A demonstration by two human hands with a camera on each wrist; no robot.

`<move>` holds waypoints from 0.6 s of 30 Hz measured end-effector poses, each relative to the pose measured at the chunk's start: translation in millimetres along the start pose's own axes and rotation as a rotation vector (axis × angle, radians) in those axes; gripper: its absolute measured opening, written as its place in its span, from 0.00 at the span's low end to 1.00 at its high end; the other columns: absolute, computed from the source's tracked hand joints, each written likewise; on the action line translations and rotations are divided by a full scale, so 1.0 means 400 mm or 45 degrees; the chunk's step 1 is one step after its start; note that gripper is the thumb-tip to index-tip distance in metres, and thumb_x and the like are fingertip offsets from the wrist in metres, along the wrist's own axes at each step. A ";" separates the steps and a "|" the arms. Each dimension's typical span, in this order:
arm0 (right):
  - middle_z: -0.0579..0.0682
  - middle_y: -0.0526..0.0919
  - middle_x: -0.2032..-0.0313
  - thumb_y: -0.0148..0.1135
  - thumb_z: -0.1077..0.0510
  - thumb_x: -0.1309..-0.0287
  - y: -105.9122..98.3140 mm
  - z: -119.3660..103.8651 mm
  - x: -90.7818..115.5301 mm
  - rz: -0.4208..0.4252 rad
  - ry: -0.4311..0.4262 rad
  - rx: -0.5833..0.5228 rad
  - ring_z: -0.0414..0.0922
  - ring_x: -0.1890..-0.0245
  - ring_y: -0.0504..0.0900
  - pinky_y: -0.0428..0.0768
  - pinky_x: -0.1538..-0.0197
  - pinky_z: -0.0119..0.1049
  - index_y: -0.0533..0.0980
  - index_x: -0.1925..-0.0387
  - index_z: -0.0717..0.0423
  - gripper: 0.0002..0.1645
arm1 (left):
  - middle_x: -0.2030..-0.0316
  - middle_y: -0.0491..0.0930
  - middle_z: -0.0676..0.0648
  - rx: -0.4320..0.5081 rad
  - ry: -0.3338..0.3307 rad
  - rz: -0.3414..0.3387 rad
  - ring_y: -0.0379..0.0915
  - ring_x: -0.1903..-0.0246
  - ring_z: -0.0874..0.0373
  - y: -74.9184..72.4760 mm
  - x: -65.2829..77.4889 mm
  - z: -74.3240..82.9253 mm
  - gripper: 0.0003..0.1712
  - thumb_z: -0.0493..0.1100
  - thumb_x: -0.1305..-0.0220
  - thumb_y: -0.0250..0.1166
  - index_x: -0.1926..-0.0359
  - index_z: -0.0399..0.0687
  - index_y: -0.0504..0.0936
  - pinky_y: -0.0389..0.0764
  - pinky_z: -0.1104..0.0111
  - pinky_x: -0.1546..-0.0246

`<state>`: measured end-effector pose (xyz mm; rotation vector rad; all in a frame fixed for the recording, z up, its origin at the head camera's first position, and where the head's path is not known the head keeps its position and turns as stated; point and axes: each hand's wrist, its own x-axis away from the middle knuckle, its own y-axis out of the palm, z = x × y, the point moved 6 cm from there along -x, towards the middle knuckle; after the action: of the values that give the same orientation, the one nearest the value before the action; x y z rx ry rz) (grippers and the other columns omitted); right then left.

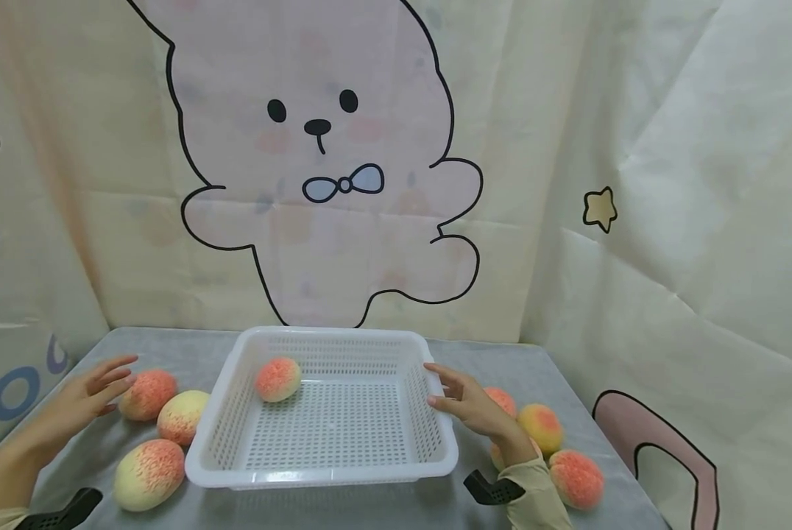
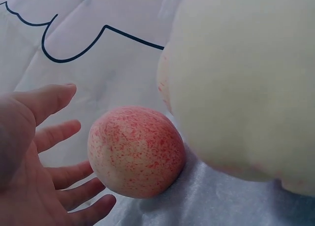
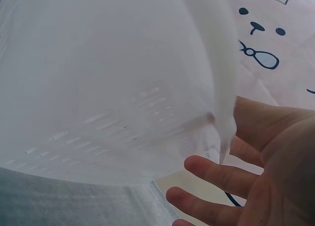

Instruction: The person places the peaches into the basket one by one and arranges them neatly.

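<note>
A white slotted plastic basket (image 1: 330, 475) stands mid-table with one pink-and-yellow toy peach (image 1: 278, 380) inside, near its left wall. My right hand (image 1: 465, 400) holds the basket's right rim. In the right wrist view, the thumb of that hand (image 3: 275, 162) passes behind the rim while other fingers (image 3: 211, 174) extend along the outside. At the left, my left hand (image 1: 91, 394) is spread beside a reddish peach (image 1: 147, 395), its fingertips right at the fruit. The left wrist view shows that hand (image 2: 49, 157) with fingers apart next to a speckled peach (image 2: 138, 152).
Two more peaches, one pale yellow (image 1: 182, 417) and one larger (image 1: 149, 475), lie between my left hand and the basket. Several peaches, including a red one (image 1: 576, 479) and an orange-yellow one (image 1: 540, 428), sit right of the basket. A printed curtain (image 1: 502, 221) hangs behind the grey table.
</note>
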<state>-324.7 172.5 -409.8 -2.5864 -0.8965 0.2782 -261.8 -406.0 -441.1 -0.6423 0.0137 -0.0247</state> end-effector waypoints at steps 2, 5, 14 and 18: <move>0.71 0.70 0.32 0.59 0.59 0.29 -0.001 -0.002 0.000 0.000 0.001 0.003 0.63 0.43 0.82 0.86 0.51 0.37 0.51 0.22 0.63 0.43 | 0.30 0.52 0.16 0.006 0.015 -0.001 0.52 0.58 0.95 0.002 0.000 0.003 0.34 0.54 0.19 0.46 0.20 0.53 0.49 0.76 0.79 0.61; 0.71 0.69 0.32 0.59 0.60 0.29 -0.002 -0.004 0.000 0.004 0.007 -0.001 0.62 0.43 0.82 0.86 0.50 0.37 0.51 0.21 0.63 0.42 | 0.30 0.52 0.16 -0.014 0.018 -0.007 0.70 0.44 0.72 0.005 -0.002 0.008 0.36 0.54 0.19 0.47 0.19 0.54 0.46 0.76 0.78 0.61; 0.72 0.67 0.30 0.59 0.59 0.29 -0.003 -0.001 0.002 0.009 0.020 -0.010 0.64 0.41 0.81 0.86 0.50 0.36 0.51 0.22 0.64 0.43 | 0.31 0.48 0.12 -0.014 0.071 -0.044 0.49 0.35 0.12 0.028 0.004 0.012 0.41 0.49 0.20 0.50 0.18 0.59 0.36 0.74 0.42 0.43; 0.71 0.68 0.31 0.59 0.58 0.28 -0.004 -0.001 0.001 0.006 0.018 0.000 0.63 0.42 0.81 0.86 0.50 0.36 0.50 0.22 0.63 0.43 | 0.30 0.51 0.14 -0.048 0.121 -0.029 0.51 0.36 0.13 0.036 0.006 0.011 0.43 0.45 0.23 0.56 0.18 0.59 0.42 0.77 0.63 0.47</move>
<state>-325.0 173.8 -408.7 -2.5878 -0.8859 0.2612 -259.0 -391.8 -446.1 -0.6787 0.0985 -0.0768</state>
